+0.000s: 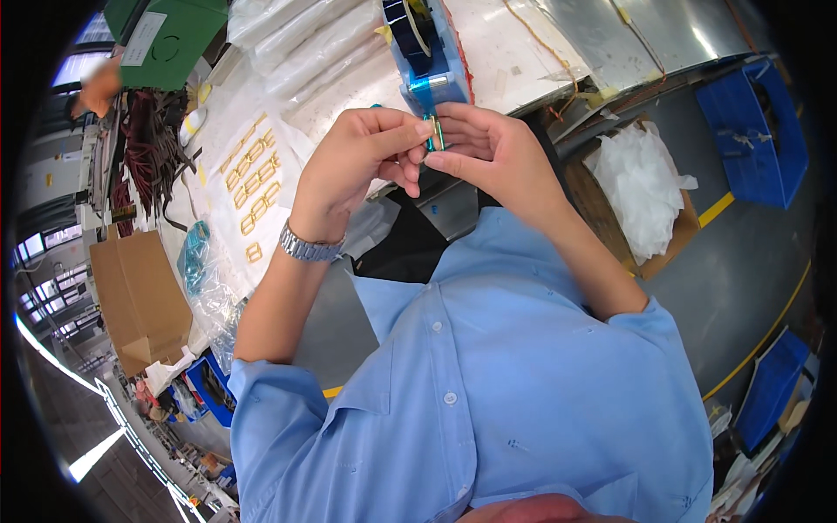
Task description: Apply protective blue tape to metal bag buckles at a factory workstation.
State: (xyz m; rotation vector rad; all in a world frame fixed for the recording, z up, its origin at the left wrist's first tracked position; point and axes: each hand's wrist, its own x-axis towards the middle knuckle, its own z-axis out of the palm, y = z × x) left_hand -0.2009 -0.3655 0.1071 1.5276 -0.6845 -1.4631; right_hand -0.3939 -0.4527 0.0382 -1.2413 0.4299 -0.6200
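Observation:
Between my two hands, just in front of the tape dispenser, is a small gold buckle (pixel 436 132) with shiny teal film along its edges. My left hand (pixel 353 161), with a watch on its wrist, pinches it between thumb and fingers from the left. The fingers of my right hand (pixel 493 152) close on it from the other side. Right behind the hands stands a blue tape dispenser (pixel 453 65) carrying a dark, glossy roll of tape (pixel 406 35). Rows of gold rectangular buckles (pixel 253 183) lie on white sheeting to the left.
Clear plastic sleeves (pixel 301 44) lie at the back of the table. A carton of white wrapping (pixel 641 187) and a blue bin (pixel 757 131) stand at right. An open cardboard box (pixel 139 296) and crumpled teal film (pixel 195 253) are at left.

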